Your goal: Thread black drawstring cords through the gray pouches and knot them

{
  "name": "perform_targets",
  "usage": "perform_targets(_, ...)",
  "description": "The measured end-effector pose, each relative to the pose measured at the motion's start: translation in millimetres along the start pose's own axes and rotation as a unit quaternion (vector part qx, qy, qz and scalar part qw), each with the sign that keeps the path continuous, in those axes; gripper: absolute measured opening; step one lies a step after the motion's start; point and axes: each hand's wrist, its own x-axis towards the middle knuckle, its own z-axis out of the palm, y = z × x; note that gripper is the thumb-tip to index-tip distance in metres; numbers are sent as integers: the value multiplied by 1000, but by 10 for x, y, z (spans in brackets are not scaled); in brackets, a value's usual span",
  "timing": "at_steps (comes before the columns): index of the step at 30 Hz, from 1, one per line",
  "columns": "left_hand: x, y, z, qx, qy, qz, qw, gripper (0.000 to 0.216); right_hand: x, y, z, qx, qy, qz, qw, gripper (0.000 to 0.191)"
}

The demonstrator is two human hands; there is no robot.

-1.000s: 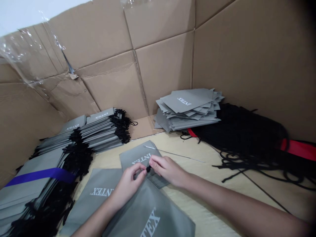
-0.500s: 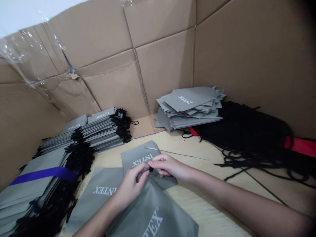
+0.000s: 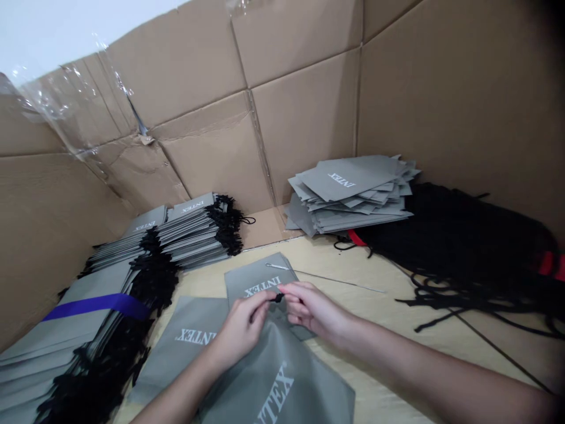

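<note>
My left hand and my right hand meet over a grey INTEX bag lying on the wooden table. Both pinch a short black cord at the bag's top edge, fingertips almost touching. Two more grey INTEX bags lie flat beneath: one just beyond my fingers, another to the left. A thin metal threading needle lies on the table just past my hands.
Corded grey bags are stacked at the left, one bundle tied with a purple band. A loose pile of grey bags sits at the back right beside a heap of black cords. Cardboard walls surround the table.
My hands stayed pinched on the black cord and shifted slightly right and up with small finger movements. The camera view drifted a little left.
</note>
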Motion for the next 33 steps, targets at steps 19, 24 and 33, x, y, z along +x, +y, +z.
perform_targets(19,29,-74,-51,-120,-34,-28,992,39,-133,-11,2,-468,-12,-214,857,15)
perform_targets(24,7,-49,-71,-120,-52,-14,991,52,-78,70,-57,-336,-81,-182,920,16)
perform_targets(33,2,-57,-78,-113,-72,-33,990,56,-49,23,-156,-366,-72,-209,904,17)
